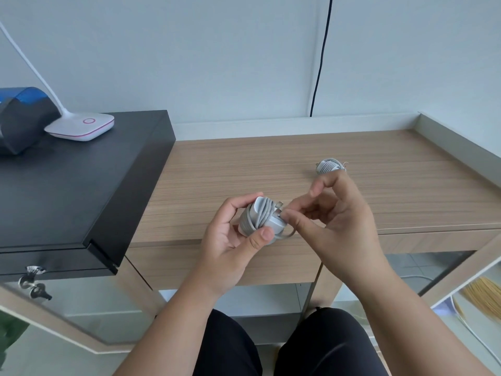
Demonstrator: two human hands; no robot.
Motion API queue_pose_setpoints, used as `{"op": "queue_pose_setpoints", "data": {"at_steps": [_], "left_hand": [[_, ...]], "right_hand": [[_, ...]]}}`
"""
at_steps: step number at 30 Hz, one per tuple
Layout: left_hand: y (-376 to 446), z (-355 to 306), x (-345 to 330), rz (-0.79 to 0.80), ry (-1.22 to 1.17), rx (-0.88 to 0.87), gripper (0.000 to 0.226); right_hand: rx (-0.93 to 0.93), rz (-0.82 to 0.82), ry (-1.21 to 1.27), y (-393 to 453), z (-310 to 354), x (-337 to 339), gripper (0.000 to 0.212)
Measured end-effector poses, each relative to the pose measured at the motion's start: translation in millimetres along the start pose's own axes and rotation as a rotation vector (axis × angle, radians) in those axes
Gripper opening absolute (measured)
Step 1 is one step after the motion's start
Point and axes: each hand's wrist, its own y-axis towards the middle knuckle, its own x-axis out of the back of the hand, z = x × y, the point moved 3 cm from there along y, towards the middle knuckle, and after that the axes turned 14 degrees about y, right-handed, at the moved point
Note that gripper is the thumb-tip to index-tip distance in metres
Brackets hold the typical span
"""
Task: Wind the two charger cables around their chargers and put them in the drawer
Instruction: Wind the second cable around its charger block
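Wooden desk (271, 164) spreads below me; my left hand (230, 240) grips the wound charger (260, 215) over its front edge, while my right hand (333, 221), just right of it, pinches the cable end (283, 213) beside the prongs. The other wound charger (329, 166) lies behind my right fingers.

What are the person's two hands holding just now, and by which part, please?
The left hand grips the wound charger around its body; the right hand pinches the loose cable end beside its prongs.

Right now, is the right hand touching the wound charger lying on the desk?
Cannot tell. In the head view the right hand overlaps the wound charger lying behind it on the desk, hiding any gap.
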Motion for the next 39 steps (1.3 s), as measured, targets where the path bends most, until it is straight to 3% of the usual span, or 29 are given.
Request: {"op": "queue_pose_setpoints", "data": {"at_steps": [6, 11, 15, 22, 31, 35, 39], "left_hand": [[-1, -2, 0, 0.026, 0.062, -0.003, 0.05], [0, -6, 3, 0.054, 0.173, -0.033, 0.052], [0, -11, 4, 0.053, 0.233, -0.121, 0.049], [-1, -18, 4, 0.04, 0.271, -0.188, 0.029], [-1, -14, 2, 0.035, 0.231, -0.16, 0.027], [-2, -9, -4, 0.023, 0.24, -0.18, 0.026], [-2, -2, -6, 0.011, 0.231, -0.16, 0.027]], "right_hand": [[0.118, 0.007, -0.148, -7, 4, -4, 0.051], [0.07, -0.063, -0.047, -14, 1, 0, 0.052], [0.158, -0.045, -0.073, -18, 2, -3, 0.051], [0.192, -0.088, 0.008, -18, 1, -5, 0.052], [0.107, -0.096, 0.25, -22, -8, -4, 0.052], [0.114, -0.134, 0.242, -22, -10, -2, 0.05], [-0.007, -0.147, 0.211, -19, -16, -1, 0.045]]}}
